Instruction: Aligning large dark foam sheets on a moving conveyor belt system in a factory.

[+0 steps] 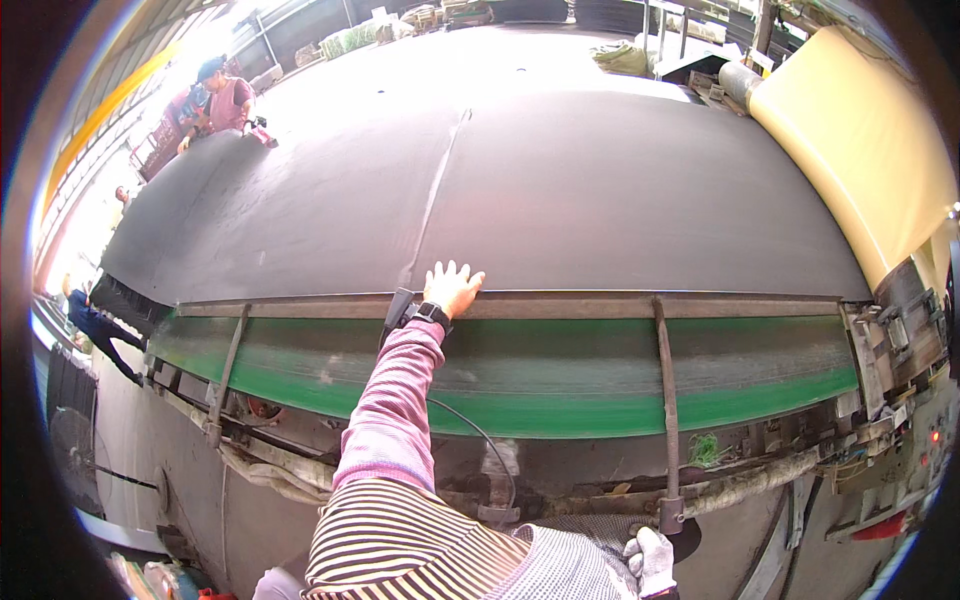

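Observation:
My left hand point(455, 288), bare with a dark watch at the wrist, lies with fingers spread at the near edge of a wide dark grey sheet point(640, 190). A pale line point(432, 200) runs across the sheet, ending just left of that hand. Beside the wrist is a black device point(398, 305), and a thin black cable point(485, 435) hangs below the forearm. My right hand point(652, 560), in a whitish glove, is low at the right beside grey mesh cloth point(580, 545). Its fingers are curled; what they hold, if anything, is hidden.
A metal rail point(560, 307) and green belt point(600, 415) run under the sheet's edge. An upright post point(668, 400) stands near my right hand. A large cream roll point(850, 140) stands at right. A co-worker point(225, 105) leans at the sheet's far left; another person point(95, 320) stands left.

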Demonstrator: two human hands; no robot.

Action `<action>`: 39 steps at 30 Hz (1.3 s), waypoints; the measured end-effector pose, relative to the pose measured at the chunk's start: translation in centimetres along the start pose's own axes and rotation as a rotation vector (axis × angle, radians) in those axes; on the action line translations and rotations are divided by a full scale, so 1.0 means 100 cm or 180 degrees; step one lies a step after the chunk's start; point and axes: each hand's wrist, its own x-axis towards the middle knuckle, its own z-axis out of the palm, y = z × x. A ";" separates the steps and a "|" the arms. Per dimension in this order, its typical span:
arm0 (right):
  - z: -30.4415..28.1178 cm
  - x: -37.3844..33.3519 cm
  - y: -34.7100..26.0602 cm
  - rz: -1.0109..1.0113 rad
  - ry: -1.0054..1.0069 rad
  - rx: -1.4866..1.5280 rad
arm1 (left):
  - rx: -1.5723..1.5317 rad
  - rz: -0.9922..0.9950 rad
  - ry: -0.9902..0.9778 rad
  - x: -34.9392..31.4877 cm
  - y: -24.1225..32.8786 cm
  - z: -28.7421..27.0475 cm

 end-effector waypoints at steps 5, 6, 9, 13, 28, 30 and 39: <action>0.005 -0.004 -0.004 0.0004 0.0040 0.0034 | -0.0099 0.0104 -0.0126 0.016 0.072 -0.008; 0.005 -0.005 -0.005 0.0066 0.0092 0.0087 | -0.0041 0.0011 -0.0018 0.019 0.091 -0.006; 0.004 -0.005 -0.008 0.0249 0.0100 0.0131 | -0.0687 0.0616 0.0114 0.037 0.119 -0.003; 0.003 -0.008 -0.007 0.0126 0.0117 0.0231 | -0.0620 0.1516 0.1105 0.040 0.070 -0.004; 0.010 -0.014 -0.011 -0.0033 0.0079 0.0280 | -0.0516 -0.0449 0.0232 -0.014 0.018 -0.023; 0.010 -0.025 -0.016 0.0182 0.0169 0.0111 | -0.0436 -0.0011 0.0614 -0.013 0.041 -0.021; -0.002 -0.002 0.005 0.0239 -0.0097 -0.0052 | -0.0360 -0.1098 -0.0104 -0.030 -0.023 -0.035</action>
